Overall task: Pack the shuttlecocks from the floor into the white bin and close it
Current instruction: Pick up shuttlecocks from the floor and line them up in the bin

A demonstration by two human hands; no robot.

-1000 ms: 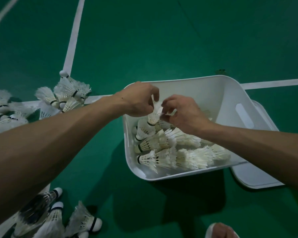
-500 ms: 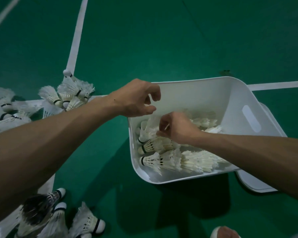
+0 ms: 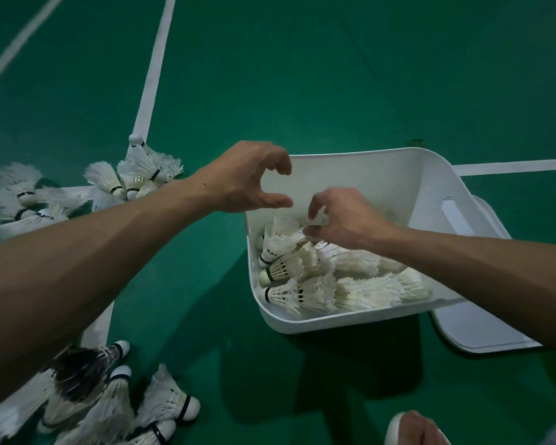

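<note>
The white bin (image 3: 427, 178) stands on the green floor at centre right, with several white feather shuttlecocks (image 3: 305, 293) lying in rows inside it. My left hand (image 3: 247, 178) hovers over the bin's left rim, thumb and fingers curved apart, holding nothing. My right hand (image 3: 347, 220) is inside the bin just above the shuttlecocks, its fingers loosely curled and spread; its thumb tip brushes the feathers, and it grips nothing. More shuttlecocks lie on the floor in a heap at left (image 3: 135, 178), at far left (image 3: 23, 203) and at bottom left (image 3: 109, 406).
The bin's white lid (image 3: 482, 329) lies flat on the floor, partly under the bin's right side. White court lines (image 3: 154, 65) cross the green floor. A foot (image 3: 414, 428) shows at the bottom edge, right of centre.
Both hands held a shuttlecock over the bin; the right lowered it in and let go. The left hand has opened and drawn back toward the left rim.
</note>
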